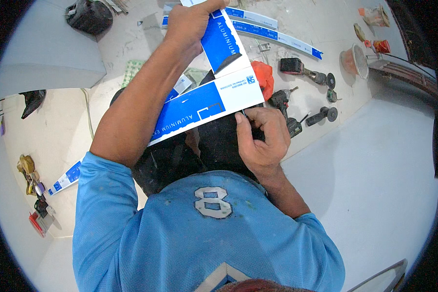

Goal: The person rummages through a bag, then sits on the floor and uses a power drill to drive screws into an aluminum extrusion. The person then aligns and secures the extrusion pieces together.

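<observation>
Two aluminium profiles wrapped in blue-and-white film meet at a corner above my lap. My left hand (192,24) is closed around the shorter profile (221,44), which runs up and away from the joint. The longer profile (243,87) lies slanted across my thighs, partly behind my left forearm. At the near edge of its right end, my right hand (265,138) has thumb and forefinger brought together in a pinch. Whatever is between those fingertips is too small to make out. The film is torn near the joint.
Right of the corner are an orange-red cloth (263,80), a drill (281,100), a cordless grinder (306,70) and a smaller cutting tool (322,116). More wrapped profiles (272,34) lie beyond. A bucket (354,62) stands far right, a black container (89,17) far left.
</observation>
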The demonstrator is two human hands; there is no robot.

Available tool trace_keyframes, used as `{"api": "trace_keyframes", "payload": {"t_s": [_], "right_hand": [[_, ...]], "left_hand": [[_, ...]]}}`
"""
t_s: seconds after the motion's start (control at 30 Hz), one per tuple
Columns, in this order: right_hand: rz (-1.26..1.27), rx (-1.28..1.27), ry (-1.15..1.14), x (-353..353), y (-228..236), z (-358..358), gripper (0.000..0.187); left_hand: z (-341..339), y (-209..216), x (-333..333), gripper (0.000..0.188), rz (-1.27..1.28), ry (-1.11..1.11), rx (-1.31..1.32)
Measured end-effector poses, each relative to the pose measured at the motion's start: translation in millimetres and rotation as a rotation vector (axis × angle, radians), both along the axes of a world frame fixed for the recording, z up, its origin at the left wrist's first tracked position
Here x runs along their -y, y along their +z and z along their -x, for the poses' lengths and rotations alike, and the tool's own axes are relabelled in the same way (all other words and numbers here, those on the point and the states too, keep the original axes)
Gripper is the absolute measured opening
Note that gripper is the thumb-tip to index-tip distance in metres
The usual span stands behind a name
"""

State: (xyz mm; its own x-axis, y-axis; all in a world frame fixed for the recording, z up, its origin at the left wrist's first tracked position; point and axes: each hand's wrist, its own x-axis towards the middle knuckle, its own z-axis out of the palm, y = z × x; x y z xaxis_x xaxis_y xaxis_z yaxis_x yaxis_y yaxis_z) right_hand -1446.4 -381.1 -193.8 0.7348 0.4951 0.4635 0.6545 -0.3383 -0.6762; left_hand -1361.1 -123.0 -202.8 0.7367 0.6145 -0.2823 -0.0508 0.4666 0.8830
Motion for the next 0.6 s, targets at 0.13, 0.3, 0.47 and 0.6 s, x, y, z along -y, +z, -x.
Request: {"api": "trace_keyframes", "payload": {"t_s": [0.13, 0.3, 0.47, 0.6], "right_hand": [[-0.008, 0.034, 0.024, 0.6, -2.3, -0.3, 0.017], [0.014, 0.062, 0.027, 0.9, -7.7, 1.7, 0.015], [0.060, 0.074, 0.037, -0.1, -9.3, 0.3, 0.016], [0.013, 0.067, 0.051, -2.1, -11.2, 0.1, 0.016]], "left_hand": [[-1.1, -5.1, 0.6, 0.026, -0.028, 0.014, 0.028], [1.9, 0.3, -0.8, 0.026, 0.006, -0.025, 0.026], [1.0, -1.9, 0.1, 0.027, 0.007, -0.015, 0.050], [1.6, 0.2, 0.6, 0.027, 0.012, -0.005, 0.013]]}}
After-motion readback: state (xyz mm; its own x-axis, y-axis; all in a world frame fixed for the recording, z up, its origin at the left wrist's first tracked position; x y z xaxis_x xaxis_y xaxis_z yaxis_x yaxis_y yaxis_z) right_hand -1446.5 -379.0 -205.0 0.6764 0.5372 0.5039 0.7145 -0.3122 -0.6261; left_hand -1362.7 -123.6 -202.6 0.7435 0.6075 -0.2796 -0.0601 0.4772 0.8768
